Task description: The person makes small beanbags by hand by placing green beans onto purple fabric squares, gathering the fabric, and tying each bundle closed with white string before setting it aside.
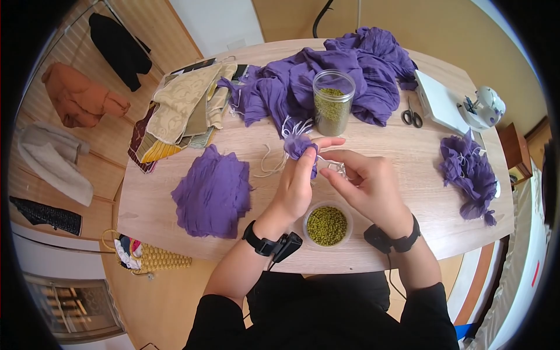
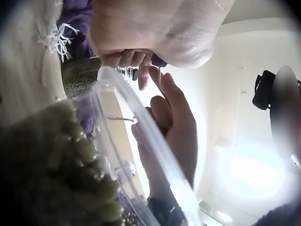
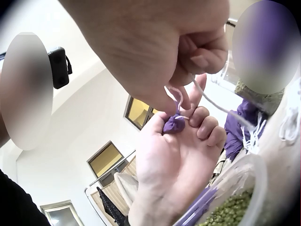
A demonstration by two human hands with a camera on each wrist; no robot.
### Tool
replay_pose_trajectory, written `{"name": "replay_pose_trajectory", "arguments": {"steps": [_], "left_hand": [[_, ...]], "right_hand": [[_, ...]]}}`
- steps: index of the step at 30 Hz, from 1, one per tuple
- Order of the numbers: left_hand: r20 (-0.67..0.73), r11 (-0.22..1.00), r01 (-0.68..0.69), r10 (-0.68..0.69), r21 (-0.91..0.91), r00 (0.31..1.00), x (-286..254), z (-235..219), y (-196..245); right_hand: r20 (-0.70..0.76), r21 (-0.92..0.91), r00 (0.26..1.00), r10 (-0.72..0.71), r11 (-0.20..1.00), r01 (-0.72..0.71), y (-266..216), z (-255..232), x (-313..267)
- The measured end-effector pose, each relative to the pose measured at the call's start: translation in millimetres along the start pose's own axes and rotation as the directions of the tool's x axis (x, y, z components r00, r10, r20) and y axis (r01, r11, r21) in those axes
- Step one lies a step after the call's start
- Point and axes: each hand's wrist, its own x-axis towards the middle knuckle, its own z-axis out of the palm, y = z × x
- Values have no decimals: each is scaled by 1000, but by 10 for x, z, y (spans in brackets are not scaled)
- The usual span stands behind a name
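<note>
My left hand (image 1: 296,189) holds a small purple cloth pouch (image 3: 174,124) between thumb and fingers, its gathered frayed cloth spreading above. White string (image 3: 221,106) goes around the pouch's neck. Thumb and fingers of my right hand (image 1: 373,181) pinch that string close beside the pouch. Both hands are above the table, just beyond a clear plastic bowl (image 1: 350,229) of green mung beans (image 1: 326,225). What the pouch contains is hidden by its cloth. Loose white strings (image 1: 265,166) lie on the table left of the hands.
Flat purple cloth pieces (image 1: 213,195) lie at left, patterned fabric samples (image 1: 181,114) behind them. A tall clear jar (image 1: 333,119) of beans stands before a heap of purple cloth (image 1: 373,76). At right are black scissors (image 1: 412,118), a small sewing machine (image 1: 489,108) and a crumpled purple pile (image 1: 469,175).
</note>
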Motion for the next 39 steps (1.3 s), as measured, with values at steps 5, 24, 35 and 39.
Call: {"name": "replay_pose_trajectory", "arguments": {"steps": [5,24,35,39], "left_hand": [[48,996,76,-78,44,996,-34,-11,113],[130,876,-248,213,414,968,-26,-48,112],[90,964,-202,189,171,978,33,-84,104],[-4,983,-77,79,168,997,23,-57,41]], "right_hand": [[-64,-105,985,-159,983,151,-23,86,-20],[182,418,975,127,888,-193,191,109,35],[127,644,979,157,738,-202,241,93,83],[95,647,986,140,744,-167,337,73,109]]}}
